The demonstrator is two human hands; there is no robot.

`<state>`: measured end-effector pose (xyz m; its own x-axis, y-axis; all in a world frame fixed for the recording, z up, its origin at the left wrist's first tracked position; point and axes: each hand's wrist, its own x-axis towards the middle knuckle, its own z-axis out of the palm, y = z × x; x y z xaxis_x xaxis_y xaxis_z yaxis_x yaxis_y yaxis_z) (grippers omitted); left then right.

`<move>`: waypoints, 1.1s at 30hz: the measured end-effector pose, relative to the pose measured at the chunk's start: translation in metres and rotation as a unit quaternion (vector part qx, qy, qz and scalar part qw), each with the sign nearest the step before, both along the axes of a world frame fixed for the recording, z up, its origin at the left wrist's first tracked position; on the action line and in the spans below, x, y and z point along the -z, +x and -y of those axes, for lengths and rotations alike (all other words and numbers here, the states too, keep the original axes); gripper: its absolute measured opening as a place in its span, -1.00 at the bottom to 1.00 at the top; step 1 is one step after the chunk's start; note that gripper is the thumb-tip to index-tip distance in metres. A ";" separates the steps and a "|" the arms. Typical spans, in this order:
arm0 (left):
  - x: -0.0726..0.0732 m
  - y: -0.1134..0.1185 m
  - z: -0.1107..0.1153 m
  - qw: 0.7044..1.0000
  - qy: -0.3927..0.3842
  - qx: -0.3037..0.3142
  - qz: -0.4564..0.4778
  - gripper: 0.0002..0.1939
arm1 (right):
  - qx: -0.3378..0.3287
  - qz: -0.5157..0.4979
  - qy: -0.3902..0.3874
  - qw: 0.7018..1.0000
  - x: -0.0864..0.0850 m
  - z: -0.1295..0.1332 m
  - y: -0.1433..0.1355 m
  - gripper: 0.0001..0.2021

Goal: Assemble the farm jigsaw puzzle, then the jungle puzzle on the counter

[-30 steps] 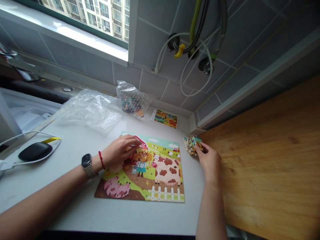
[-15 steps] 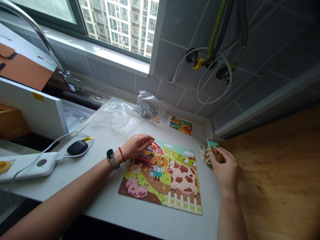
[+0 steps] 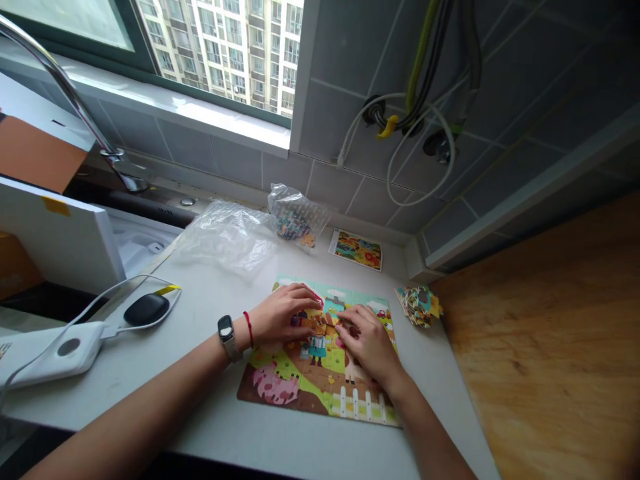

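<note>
A farm-picture jigsaw puzzle (image 3: 277, 385) lies flat on the white counter, its pig, fence and part of the cow showing. My left hand (image 3: 287, 312) rests over its upper left part, fingers stretched and thumb apart, wearing a watch and a red cord. From the right, my right hand (image 3: 367, 340) reaches over the cow, thumb and fingers pinching a teal and orange puzzle piece (image 3: 334, 307) on top of the picture. Fingers partly cover that piece. To the right, by the counter's edge, sits a pile of loose puzzle pieces (image 3: 417, 305).
Behind the puzzle are crumpled clear plastic (image 3: 225, 233), a bag of puzzle pieces (image 3: 295, 223) and a picture card (image 3: 356, 249). A power strip (image 3: 55, 353) and a black oval device (image 3: 147, 309) lie at left. The wall stands behind; a wooden surface (image 3: 540, 333) is at right.
My right hand has moved left from the loose pile to the puzzle, bringing a piece with it. My left hand has stayed over the puzzle's upper left. The view has shifted slightly.
</note>
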<state>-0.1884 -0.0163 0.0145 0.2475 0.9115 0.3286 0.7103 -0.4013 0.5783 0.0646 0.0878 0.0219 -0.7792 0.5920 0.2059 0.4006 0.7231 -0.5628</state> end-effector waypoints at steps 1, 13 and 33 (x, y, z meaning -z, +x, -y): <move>0.001 0.001 0.000 1.000 0.001 0.006 -0.003 -0.54 | -0.003 0.001 -0.005 1.000 -0.001 -0.002 0.001 -0.86; 0.000 -0.009 0.002 0.999 -0.007 -0.022 -0.047 -0.76 | 0.036 -0.064 0.024 0.997 -0.009 -0.017 0.016 -0.91; 0.023 0.024 0.010 0.993 0.004 -0.007 -0.116 -0.52 | 0.367 -0.016 0.167 0.915 0.004 -0.099 0.098 -0.46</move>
